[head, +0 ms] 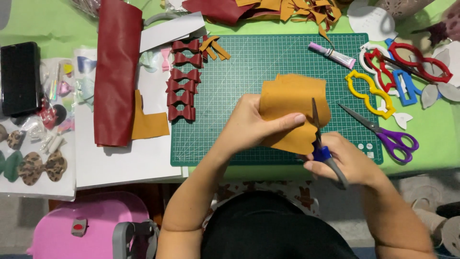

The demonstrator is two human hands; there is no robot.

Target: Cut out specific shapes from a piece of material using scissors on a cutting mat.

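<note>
The left hand (249, 125) grips a piece of mustard-yellow sheet (292, 110), thumb on top, holding it just above the green cutting mat (268, 67). The right hand (342, 163) is closed around the blue-and-grey handles of a pair of scissors (320, 139), whose blades point upward into the sheet's right edge. A second pair of scissors (383, 132) with purple handles lies on the mat to the right, near yellow (369, 93) and red (421, 60) plastic templates. A row of dark red bows (183, 79) lies along the mat's left edge, beside a roll of dark red material (115, 72). A black phone (19, 76) rests at the far left of the green tabletop (43, 24).
</note>
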